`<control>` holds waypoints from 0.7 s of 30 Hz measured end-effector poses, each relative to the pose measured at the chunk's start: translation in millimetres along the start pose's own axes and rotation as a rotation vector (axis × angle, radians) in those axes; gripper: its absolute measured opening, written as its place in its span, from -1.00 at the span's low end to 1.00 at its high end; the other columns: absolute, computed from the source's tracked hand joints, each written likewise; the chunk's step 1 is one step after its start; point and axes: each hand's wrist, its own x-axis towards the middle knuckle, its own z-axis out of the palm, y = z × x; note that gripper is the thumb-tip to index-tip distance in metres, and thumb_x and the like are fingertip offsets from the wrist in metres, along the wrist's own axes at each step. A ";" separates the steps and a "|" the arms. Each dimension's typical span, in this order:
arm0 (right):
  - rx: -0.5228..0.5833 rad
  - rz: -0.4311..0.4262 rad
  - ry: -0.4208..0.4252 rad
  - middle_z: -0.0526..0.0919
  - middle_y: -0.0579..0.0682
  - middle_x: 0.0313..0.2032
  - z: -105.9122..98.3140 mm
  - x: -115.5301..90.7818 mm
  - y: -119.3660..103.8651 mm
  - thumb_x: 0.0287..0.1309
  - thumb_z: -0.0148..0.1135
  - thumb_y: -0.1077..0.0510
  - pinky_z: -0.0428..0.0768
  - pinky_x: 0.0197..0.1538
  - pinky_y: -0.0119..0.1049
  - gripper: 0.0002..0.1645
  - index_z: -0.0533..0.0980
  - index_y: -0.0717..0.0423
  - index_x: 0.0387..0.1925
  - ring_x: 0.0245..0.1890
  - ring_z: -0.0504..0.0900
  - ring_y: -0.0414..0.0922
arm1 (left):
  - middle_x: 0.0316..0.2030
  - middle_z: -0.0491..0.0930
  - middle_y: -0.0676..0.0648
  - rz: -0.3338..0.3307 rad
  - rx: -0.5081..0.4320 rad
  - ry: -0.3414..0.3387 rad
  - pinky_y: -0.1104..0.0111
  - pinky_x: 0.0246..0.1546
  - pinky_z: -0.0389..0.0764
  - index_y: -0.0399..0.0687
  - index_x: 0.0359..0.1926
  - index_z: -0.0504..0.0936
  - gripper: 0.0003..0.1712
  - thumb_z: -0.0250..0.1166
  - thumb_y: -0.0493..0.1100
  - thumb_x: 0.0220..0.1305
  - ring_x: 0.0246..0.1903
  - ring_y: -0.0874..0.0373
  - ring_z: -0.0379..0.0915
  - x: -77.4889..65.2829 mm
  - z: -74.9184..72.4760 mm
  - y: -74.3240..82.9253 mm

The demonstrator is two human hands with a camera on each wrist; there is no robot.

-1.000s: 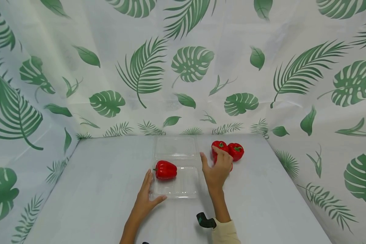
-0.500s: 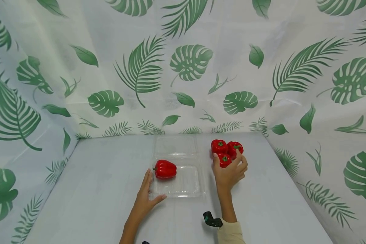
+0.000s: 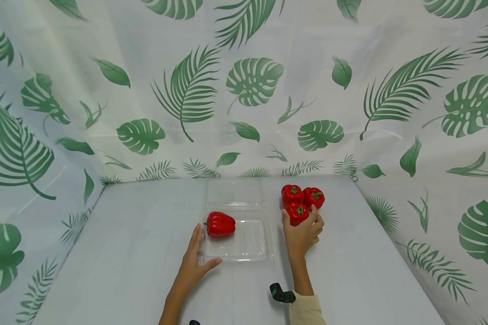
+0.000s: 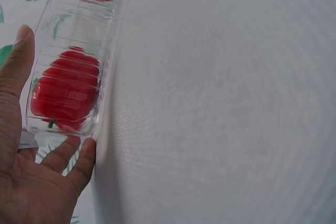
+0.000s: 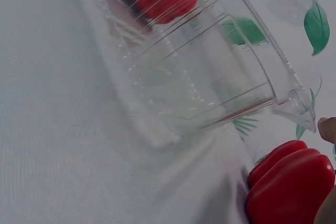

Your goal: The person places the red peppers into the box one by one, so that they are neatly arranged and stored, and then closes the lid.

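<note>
Moved in since the earlier frame with right hand (image 3: 302, 233), now gripping the nearest red bell pepper (image 3: 297, 214), on the desk (image 3: 358, 262) right of the open plastic clamshell (image 3: 248, 241); laid along its left edge with left hand (image 3: 193, 264), fingers straight, likely to keep it from sliding

The right hand (image 3: 302, 235) hides the near side of the front red bell pepper (image 3: 296, 214) from me. In the right wrist view, the right edge crops most of that hand; in the head view, the bottom edge cuts off a black object (image 3: 194, 322) I can't identify.
</note>
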 end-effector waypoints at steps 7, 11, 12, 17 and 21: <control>0.017 0.036 -0.030 0.21 0.27 0.29 2.5 -2.2 4.9 -0.07 0.47 -0.11 0.35 0.14 0.30 0.10 0.10 0.05 0.42 0.33 0.21 0.16 | 0.57 -0.16 0.06 -0.002 0.010 0.001 0.00 0.26 0.43 0.10 0.56 -0.09 0.27 0.53 0.10 -0.02 0.50 -0.09 -0.01 -0.5 -0.3 1.0; 0.019 0.052 -0.055 0.21 0.27 0.29 4.1 -3.5 9.2 -0.04 0.46 -0.10 0.37 0.14 0.31 0.11 0.08 0.07 0.43 0.32 0.23 0.16 | 0.57 -0.16 0.05 0.007 0.008 0.006 -0.01 0.26 0.44 0.09 0.56 -0.08 0.27 0.53 0.10 -0.02 0.49 -0.10 0.00 -0.2 -0.8 0.5; 0.015 0.058 -0.063 0.21 0.27 0.30 4.3 -4.1 10.2 -0.03 0.46 -0.11 0.38 0.15 0.32 0.11 0.07 0.07 0.44 0.33 0.23 0.15 | 0.57 -0.16 0.05 0.007 0.008 0.006 -0.01 0.26 0.44 0.10 0.56 -0.08 0.27 0.53 0.10 -0.02 0.49 -0.10 0.01 -0.2 -0.7 0.3; 0.005 0.071 -0.085 0.24 0.27 0.30 4.6 -6.9 13.6 -0.01 0.44 -0.07 0.42 0.15 0.36 0.08 0.07 0.11 0.43 0.32 0.25 0.15 | 0.57 -0.15 0.04 0.009 0.012 0.011 -0.01 0.25 0.46 0.13 0.56 -0.10 0.27 0.52 0.12 -0.02 0.48 -0.13 0.05 -0.2 0.2 -1.6; 0.004 0.071 -0.096 0.25 0.28 0.28 6.2 -7.7 17.1 0.01 0.43 -0.04 0.43 0.14 0.37 0.05 0.08 0.13 0.42 0.30 0.26 0.18 | 0.57 -0.15 0.05 0.010 0.005 0.009 -0.02 0.25 0.46 0.12 0.56 -0.09 0.27 0.53 0.11 -0.02 0.47 -0.13 0.07 0.0 0.6 -1.6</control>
